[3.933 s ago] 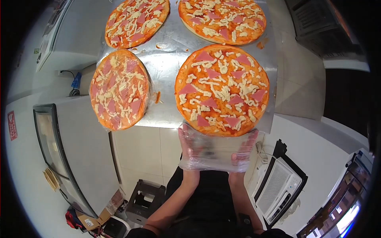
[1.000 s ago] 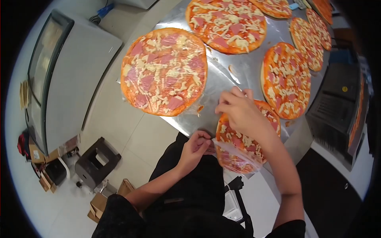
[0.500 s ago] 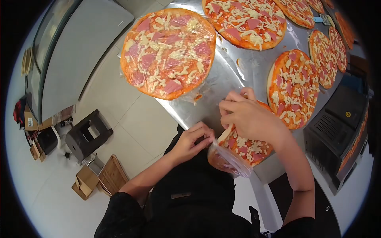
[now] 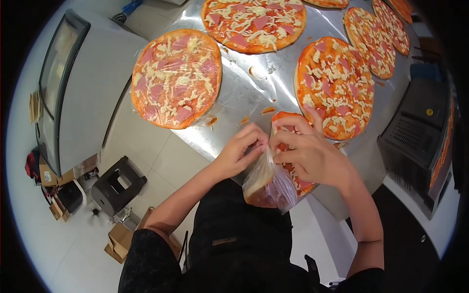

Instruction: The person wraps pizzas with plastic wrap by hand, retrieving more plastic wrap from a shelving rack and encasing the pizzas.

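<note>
Taking the hands as the clock's centre, we find at 10 o'clock a grey cabinet [image 4: 105, 83] with a glass front. At 9 o'clock, a little low, a dark stool [image 4: 104, 191] stands on the floor, and at 8 o'clock we see an opened carton [image 4: 119, 239].

At 10 o'clock again, but nearer us, the wrapped pizza [image 4: 176, 78] lies on the metal table [image 4: 239, 88], film shining over its ham and cheese and its rim at the table's edge.

Our left hand [image 4: 243, 150] is closed, thumb and fingers pinching the edge of the clear bag [image 4: 268, 188]. At 12 o'clock beyond it lies the top pizza [image 4: 254, 23], bare of film.

The bag hangs between the hands, toward 6 o'clock, over the near edge of the table. The pizza [image 4: 303, 183] we are handling is partly inside it, pale crust showing through the plastic, while its right side and upper end are bare.

Our right hand [image 4: 317, 154] arches over that pizza with bent fingers, their tips by the bag's edge; we cannot tell what they grip.

Between 1 and 2 o'clock lies the right pizza [image 4: 334, 88], with the far pizza [image 4: 371, 44] past it. At 3 o'clock sits a black machine [image 4: 410, 129].
</note>
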{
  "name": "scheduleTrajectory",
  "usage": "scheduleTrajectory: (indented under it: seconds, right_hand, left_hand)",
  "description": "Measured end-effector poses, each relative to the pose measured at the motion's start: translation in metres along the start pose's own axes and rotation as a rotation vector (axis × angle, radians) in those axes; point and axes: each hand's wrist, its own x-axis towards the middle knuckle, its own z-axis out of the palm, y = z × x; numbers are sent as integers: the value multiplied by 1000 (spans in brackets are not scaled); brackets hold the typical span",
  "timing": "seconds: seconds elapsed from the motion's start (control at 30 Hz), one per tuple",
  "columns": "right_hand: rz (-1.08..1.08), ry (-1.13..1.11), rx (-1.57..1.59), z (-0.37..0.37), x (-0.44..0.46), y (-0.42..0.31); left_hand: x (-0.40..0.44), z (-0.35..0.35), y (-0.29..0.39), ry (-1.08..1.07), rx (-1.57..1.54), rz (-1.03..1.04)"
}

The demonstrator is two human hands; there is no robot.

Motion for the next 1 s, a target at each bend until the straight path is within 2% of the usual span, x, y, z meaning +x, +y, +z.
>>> scheduleTrajectory:
  seconds: [0.23,0.27,0.33,0.37,0.43,0.57,0.7,0.77,0.87,0.93,1.0]
  right_hand:
    - [130,241,10,14,-5,-4]
    - [142,250,16,15,-9,-4]
    - [187,544,129,12,-22,0]
    - [262,606,55,5,-35,-1]
    - [469,853,218,16,-66,0]
    - [999,1081,378,81,-138,-1]
    - [1176,993,531,129,-175,-24]
    - [1208,797,810,137,-176,-34]
    - [1214,792,1010,150,-172,-40]
    - [1191,809,1014,158,-173,-40]
    - [1161,889,1220,157,-174,-39]
  left_hand:
    - [22,-5,2,-91,159,-5]
    - [22,-10,0,-112,84,-92]
    - [19,-19,3,-114,-97,-274]
    - [16,-26,6,-117,-102,-312]
    - [12,-34,12,-69,-105,-378]
    - [5,-34,28,22,5,-441]
    - [2,-22,39,100,238,-474]
    - [-1,-18,34,137,281,-449]
    - [-1,-12,36,187,402,-413]
    - [-4,-8,37,234,476,-398]
    - [-6,-4,37,261,474,-396]
